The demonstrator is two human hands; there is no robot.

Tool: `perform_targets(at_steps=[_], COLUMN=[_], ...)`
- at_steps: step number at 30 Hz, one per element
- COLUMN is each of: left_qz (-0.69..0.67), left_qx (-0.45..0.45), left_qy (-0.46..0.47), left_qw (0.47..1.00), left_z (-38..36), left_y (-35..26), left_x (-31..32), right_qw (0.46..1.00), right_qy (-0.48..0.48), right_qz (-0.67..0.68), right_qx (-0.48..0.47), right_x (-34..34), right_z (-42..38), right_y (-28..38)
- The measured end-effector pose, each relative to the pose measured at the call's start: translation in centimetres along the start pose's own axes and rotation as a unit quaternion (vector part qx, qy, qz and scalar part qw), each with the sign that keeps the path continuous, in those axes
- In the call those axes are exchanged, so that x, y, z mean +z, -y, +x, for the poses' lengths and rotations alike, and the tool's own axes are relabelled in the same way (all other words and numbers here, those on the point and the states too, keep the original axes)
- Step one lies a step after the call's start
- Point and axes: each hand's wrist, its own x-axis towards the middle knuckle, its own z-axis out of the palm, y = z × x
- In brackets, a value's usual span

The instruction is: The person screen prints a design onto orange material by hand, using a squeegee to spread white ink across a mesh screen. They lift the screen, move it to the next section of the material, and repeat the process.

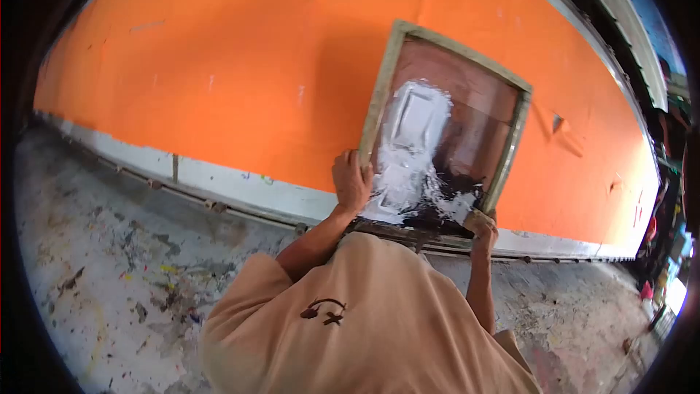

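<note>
A framed screen (479,130) with a wooden border stands out over the orange sheet, tilted to the right. White paint (408,175) covers its left and lower part, with dark smears near the bottom. My left hand (353,181) is closed round the frame's lower left side. At the lower right corner, my right hand (482,225) is closed on the frame, its fingers partly hidden at the edge.
The long table under the orange sheet (240,66) has a pale front edge (211,175) and a rail with knobs. Paint spots mark the concrete floor (131,270). Cluttered items (667,263) stand at the far right.
</note>
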Motion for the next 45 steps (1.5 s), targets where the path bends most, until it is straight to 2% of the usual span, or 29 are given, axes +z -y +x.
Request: perform_targets(at_steps=[2, 5, 7, 9, 10, 11, 12, 14, 17, 19, 20, 21, 23, 26, 28, 29, 31, 33, 34, 35, 36, 37, 39, 40, 41, 42, 43, 44, 45], left_qz=[-0.002, -0.005, 0.001, 0.006, 0.001, -0.004, -0.001, -0.081, -0.083, -0.051, -0.024, -0.025, -0.021, -0.017, -0.024, -0.027, -0.02, -0.007, -0.015, -0.024, -0.021, -0.074, -0.124, -0.134, -0.145, -0.134, -0.137, -0.127, -0.119], left_qx=[0.012, -0.008, -0.024, -0.041, -0.045, -0.048, -0.053, -0.029, -0.063, -0.068, -0.073, -0.072, -0.089, -0.084, -0.087, -0.097, -0.076, -0.054, -0.085, -0.116, -0.111, -0.11, -0.104, -0.122, -0.14, -0.111, -0.104, -0.07, -0.035], left_qy=[-0.019, 0.022, 0.037, 0.057, 0.061, 0.062, 0.061, -0.014, 0.014, 0.019, 0.023, 0.021, 0.046, 0.043, 0.042, 0.041, 0.026, 0.005, 0.036, 0.069, 0.066, 0.052, 0.034, 0.043, 0.053, 0.012, 0.015, 0.001, -0.013], left_qw=[1.0, 1.0, 0.999, 0.998, 0.997, 0.997, 0.997, 0.996, 0.994, 0.996, 0.997, 0.997, 0.995, 0.995, 0.995, 0.994, 0.997, 0.998, 0.996, 0.991, 0.991, 0.99, 0.986, 0.982, 0.978, 0.985, 0.985, 0.989, 0.992], left_z=[-0.1, 0.0, 0.1, 0.3, 0.3, 0.5, 0.6, 1.0, 3.5, 4.6, 4.7, 4.7, 4.8, 4.6, 4.7, 4.7, 4.4, 4.8, 5.0, 4.9, 4.7, 5.0, 5.5, 5.6, 5.7, 5.6, 5.5, 5.5, 5.5], left_y=[0.3, -0.4, -0.7, -0.1, -0.4, -0.6, -0.4, -0.1, -1.0, -1.3, -1.5, -1.6, -1.4, -1.1, -1.2, -1.3, -1.3, -1.1, -1.1, -1.3, -1.5, -1.7, -1.9, -1.8, -1.8, -1.7, -1.3, -0.9, -1.2], left_x=[-0.3, -0.8, -1.0, -2.0, -2.3, -2.4, -1.9, -1.1, -1.0, -0.5, -0.4, -0.5, -0.6, -0.4, -0.3, -0.3, -0.2, 0.0, 0.2, 0.3, 0.0, -0.4, -0.7, -0.7, -0.5, 0.1, 0.5, 0.8, 1.4], right_qw=[1.0, 1.0, 0.997, 0.997, 0.971, 0.916, 0.916, 0.772, 0.704, 0.745, 0.773, 0.772, 0.657, 0.665, 0.699, 0.671, 0.769, 0.814, 0.815, 0.786, 0.738, 0.632, 0.664, 0.718, 0.702, 0.736, 0.788, 0.808, 0.897], right_qy=[0.006, -0.013, -0.063, -0.056, -0.085, -0.111, -0.105, 0.108, 0.219, 0.205, 0.17, 0.17, 0.053, 0.096, 0.206, 0.273, 0.333, 0.232, 0.232, 0.167, 0.095, 0.014, 0.053, 0.118, 0.141, 0.14, 0.076, 0.004, 0.047], right_qz=[-0.003, 0.023, -0.042, -0.055, -0.219, -0.374, -0.376, -0.535, -0.477, -0.442, -0.419, -0.419, -0.483, -0.459, -0.419, -0.434, -0.452, -0.454, -0.449, -0.418, -0.377, -0.441, -0.411, -0.389, -0.418, -0.45, -0.39, -0.381, -0.278], right_qx=[0.012, -0.011, -0.022, 0.006, -0.043, -0.095, -0.094, -0.325, -0.478, -0.455, -0.445, -0.447, -0.576, -0.582, -0.542, -0.535, -0.307, -0.278, -0.283, -0.424, -0.552, -0.638, -0.622, -0.565, -0.558, -0.486, -0.469, -0.448, -0.341], right_x=[1.1, 1.1, 1.5, 2.6, 2.4, 2.2, 6.5, 15.1, 24.4, 29.6, 31.0, 31.1, 30.7, 28.0, 26.3, 25.0, 26.1, 28.2, 28.8, 29.3, 29.6, 29.2, 27.0, 24.9, 22.3, 19.2, 16.4, 12.9, 8.4], right_z=[-0.4, 0.1, 0.3, 0.4, 1.2, 2.2, 1.5, -1.0, 4.7, 8.5, 9.3, 9.3, 8.8, 2.5, 0.8, 3.8, 4.4, 6.3, 6.9, 7.8, 8.4, 6.9, 2.7, -0.4, -1.6, -1.7, -1.7, 0.2, 1.7], right_y=[0.2, -1.1, -1.0, -1.7, -2.7, -3.5, -0.3, 7.5, 14.2, 17.2, 17.4, 15.1, 8.7, 8.5, 9.2, 9.1, 14.7, 17.2, 16.6, 14.5, 12.4, 10.0, 6.3, 6.6, 7.1, 7.1, 7.6, 6.6, 6.7])
